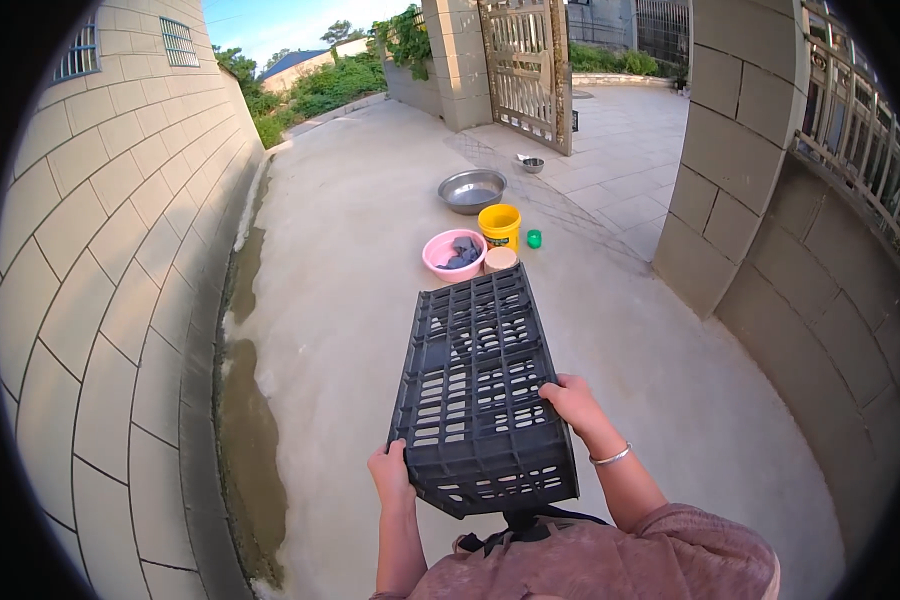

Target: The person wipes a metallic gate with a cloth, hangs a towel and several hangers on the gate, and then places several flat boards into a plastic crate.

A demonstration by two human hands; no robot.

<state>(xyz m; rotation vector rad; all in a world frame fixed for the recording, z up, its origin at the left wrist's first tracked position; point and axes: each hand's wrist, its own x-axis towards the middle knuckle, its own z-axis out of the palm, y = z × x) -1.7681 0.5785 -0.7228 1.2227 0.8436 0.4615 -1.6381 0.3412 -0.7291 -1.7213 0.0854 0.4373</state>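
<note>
A black slatted plastic crate [470,400] is held out in front of my body, tilted, its perforated side facing up. My left hand [392,478] is closed around its near left edge. On the right side, my right hand [576,402] grips the crate's edge with the thumb on top; a silver bangle circles that wrist. Just past the crate's far end stand a pink basin [432,262] with dark cloth [462,252] in it, a yellow bucket [500,228] and a small pale round stool or lid [501,260], partly hidden by the crate.
A wide metal basin [472,190] sits beyond the bucket, a green cup [534,239] to its right and a small metal bowl [532,165] farther off. A tiled wall [120,330] with a wet strip runs along the left. A metal gate [526,75] and pillar [725,150] stand right.
</note>
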